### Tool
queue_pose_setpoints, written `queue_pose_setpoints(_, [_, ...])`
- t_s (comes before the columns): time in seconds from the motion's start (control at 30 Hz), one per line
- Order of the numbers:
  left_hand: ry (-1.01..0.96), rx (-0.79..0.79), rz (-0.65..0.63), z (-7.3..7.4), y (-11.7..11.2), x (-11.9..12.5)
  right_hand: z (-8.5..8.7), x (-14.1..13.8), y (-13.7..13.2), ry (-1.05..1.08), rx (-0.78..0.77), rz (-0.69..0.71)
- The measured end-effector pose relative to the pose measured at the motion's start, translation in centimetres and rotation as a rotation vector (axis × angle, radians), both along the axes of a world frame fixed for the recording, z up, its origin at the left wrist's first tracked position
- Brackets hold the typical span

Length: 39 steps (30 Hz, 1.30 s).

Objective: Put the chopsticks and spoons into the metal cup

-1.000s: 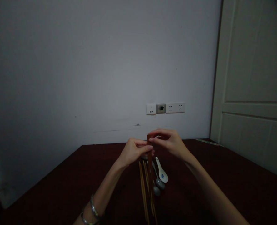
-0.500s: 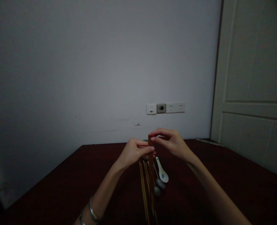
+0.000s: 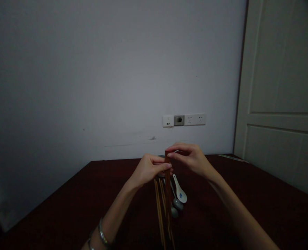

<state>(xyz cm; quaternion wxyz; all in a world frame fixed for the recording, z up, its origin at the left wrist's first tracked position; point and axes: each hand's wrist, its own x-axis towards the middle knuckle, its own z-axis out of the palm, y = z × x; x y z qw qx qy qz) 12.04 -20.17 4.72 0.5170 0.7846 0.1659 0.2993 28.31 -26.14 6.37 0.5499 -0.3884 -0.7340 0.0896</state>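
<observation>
**Over the dark red tabletop [image 3: 96, 184], a slim bundle of reddish-brown, wooden-looking chopsticks [image 3: 167, 187] pinched near its top**

You appear to be at a gathering or evening-up step, with the top ends of the bundle brought together between your fingers. The next move probably calls for one steady grip while the other hand adjusts, so that no stick slides out of line.

Your left hand [image 3: 150, 168] is closed in a pinch: its thumb lies across the near side of the bundle a little below the top, and its fingers pass behind. Your right hand [image 3: 187, 158] pinches the very top between thumb and fingertips, palm arched and held off the sticks. The bundle looks roughly upright, in front of you and between both hands; its lower end crosses in front of other utensils, and whether it touches the tabletop is unclear. So is the number of sticks in it.

To the left of the bundle lie thin, pale yellowish-brown chopsticks [image 3: 159, 211]. Just to its right rest a white spoon with a small blue mark [image 3: 180, 192] and two grey, metallic-looking spoons [image 3: 178, 204]. Behind your left hand, a greyish rounded rim [image 3: 161, 156] shows, mostly hidden.
</observation>
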Motion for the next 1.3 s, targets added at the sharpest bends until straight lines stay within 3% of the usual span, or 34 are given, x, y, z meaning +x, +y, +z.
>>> queue_pose_setpoints(0.1, [-0.006,0.002,0.003,0.0,0.0,0.0,-0.1,0.5,0.1,0.051,-0.052,0.024])
queue_pose_setpoints(0.33, [-0.023,0.021,0.065,0.1,0.4,-0.1,0.4,2.4,-0.3,0.16,-0.182,-0.065])
queue_pose_setpoints(0.47, [-0.047,0.034,0.08,0.4,0.5,-0.3,-0.6,2.6,-0.3,0.107,-0.392,0.082])
queue_pose_setpoints(0.6, [-0.072,0.038,0.103,0.5,0.8,-0.3,-3.3,1.2,0.3,0.161,-0.585,0.256])
queue_pose_setpoints(0.73, [-0.093,0.034,0.133,0.2,1.1,-0.2,-5.5,-0.4,0.9,0.373,-0.586,0.257])
queue_pose_setpoints(0.9, [-0.127,-0.006,0.157,0.0,1.3,-0.2,-6.8,-1.6,1.3,0.54,-0.557,0.227])
queue_pose_setpoints(1.3, [-0.152,-0.077,0.173,-0.1,1.5,0.0,-7.2,-2.4,1.4,0.465,-0.515,0.14])
